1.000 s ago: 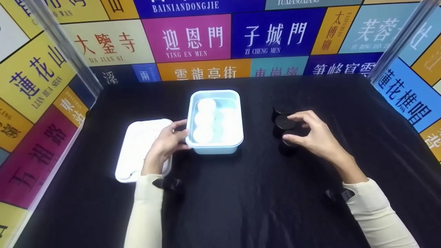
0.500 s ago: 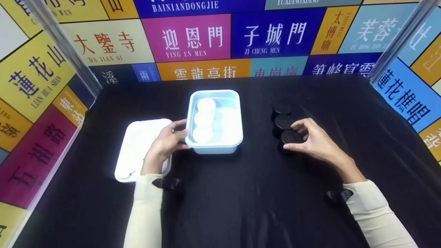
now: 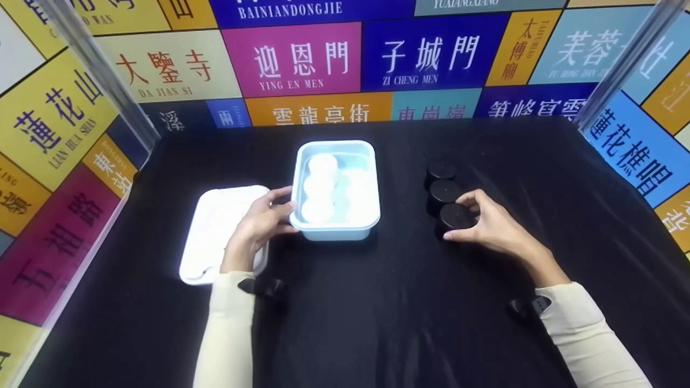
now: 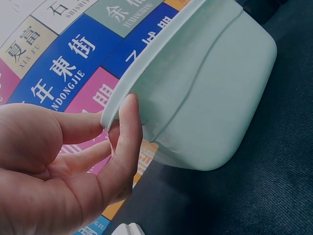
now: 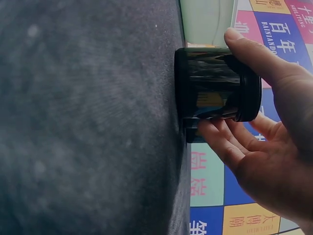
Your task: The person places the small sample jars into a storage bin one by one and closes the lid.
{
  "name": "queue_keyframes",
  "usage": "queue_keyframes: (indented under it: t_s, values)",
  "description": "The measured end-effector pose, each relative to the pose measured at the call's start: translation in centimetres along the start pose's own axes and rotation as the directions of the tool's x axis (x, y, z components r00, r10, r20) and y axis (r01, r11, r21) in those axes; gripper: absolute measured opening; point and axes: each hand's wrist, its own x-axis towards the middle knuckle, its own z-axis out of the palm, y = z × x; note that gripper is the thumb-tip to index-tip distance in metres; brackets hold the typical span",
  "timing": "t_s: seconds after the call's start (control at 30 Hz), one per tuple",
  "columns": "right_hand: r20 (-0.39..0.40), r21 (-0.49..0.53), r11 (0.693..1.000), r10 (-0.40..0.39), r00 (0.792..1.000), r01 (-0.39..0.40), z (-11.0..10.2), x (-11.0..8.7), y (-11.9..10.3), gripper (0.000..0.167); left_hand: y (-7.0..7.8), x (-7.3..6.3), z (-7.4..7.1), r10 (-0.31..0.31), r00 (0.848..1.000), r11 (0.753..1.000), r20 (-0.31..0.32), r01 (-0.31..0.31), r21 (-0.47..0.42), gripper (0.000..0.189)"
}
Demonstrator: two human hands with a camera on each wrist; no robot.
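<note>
A pale blue-green plastic food container (image 3: 337,233) stands open on the cloth, holding several white round items (image 3: 318,186) that are partly washed out by glare. My left hand (image 3: 259,229) pinches its left rim between thumb and fingers, as the left wrist view confirms. Three black lidded jars stand in a row to the right. Around the nearest black jar (image 3: 457,216), my right hand (image 3: 493,223) has its thumb on one side and fingers on the other. That jar's base (image 5: 182,83) sits on the cloth in the right wrist view. Behind it are the middle jar (image 3: 444,191) and the far jar (image 3: 441,169).
A white lid (image 3: 215,221) lies flat to the left of the container, partly beneath my left forearm. Black cloth (image 3: 345,312) covers the table. Colourful panels with lettering (image 3: 307,59) wall off the back and sides, with clear posts (image 3: 620,70) at the corners.
My right hand has moved from beside the middle jar toward the nearest one, and its thumb and fingers have closed in on that jar. The left hand and container have stayed put.
</note>
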Motion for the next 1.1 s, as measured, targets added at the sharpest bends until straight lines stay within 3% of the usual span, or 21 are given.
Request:
queue_keyframes:
  t_s: [0.4,0.9,1.1]
  values:
    - [0.021,-0.011,1.000,0.009,1.000,-0.008,-0.5,-0.2,-0.8,0.075,0.2,0.0,-0.1,0.000,1.000,1.000,0.003,0.000,0.017,0.050]
    - [-0.035,0.004,0.998,-0.067,0.997,0.067,-0.2,-1.3,-4.7,0.070,0.2,-0.1,-0.1,0.006,1.000,1.000,0.006,-0.006,0.017,0.050]
    - [-0.066,0.070,0.991,-0.109,0.992,0.114,0.3,-1.0,-6.1,0.067,0.1,0.0,0.0,0.005,1.000,1.000,0.006,-0.005,0.018,0.050]
